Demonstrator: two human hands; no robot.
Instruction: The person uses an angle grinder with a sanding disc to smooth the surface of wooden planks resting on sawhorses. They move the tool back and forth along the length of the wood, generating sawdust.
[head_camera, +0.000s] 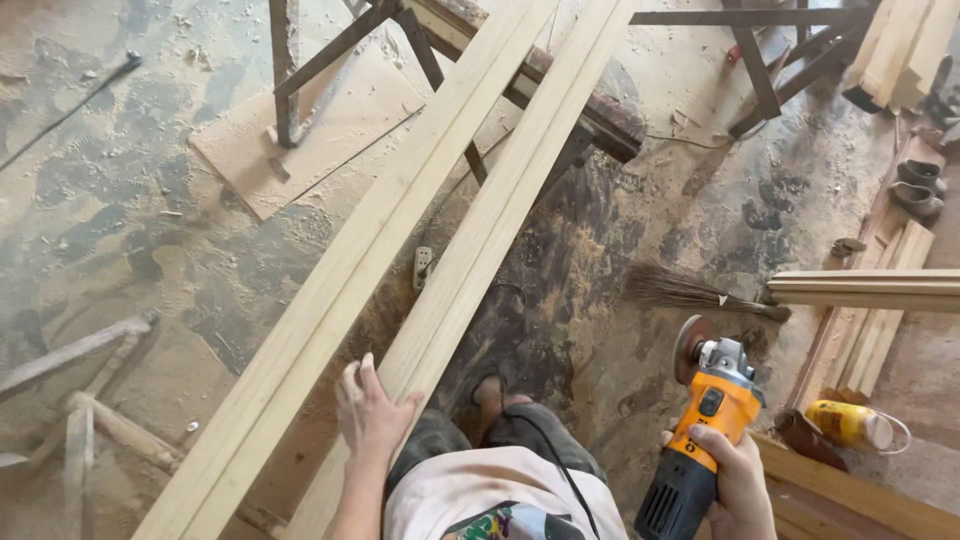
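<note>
Two long pale wooden planks (400, 215), side by side, slanting from lower left to upper right over a stand. Orange-and-black angle grinder (700, 420), disc forward, clear of the planks.

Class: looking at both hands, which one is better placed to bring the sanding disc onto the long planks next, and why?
Probably the right hand: it already grips the orange-and-black angle grinder, disc pointing forward. The left hand rests on the long pale wooden planks, steadying them.
</note>
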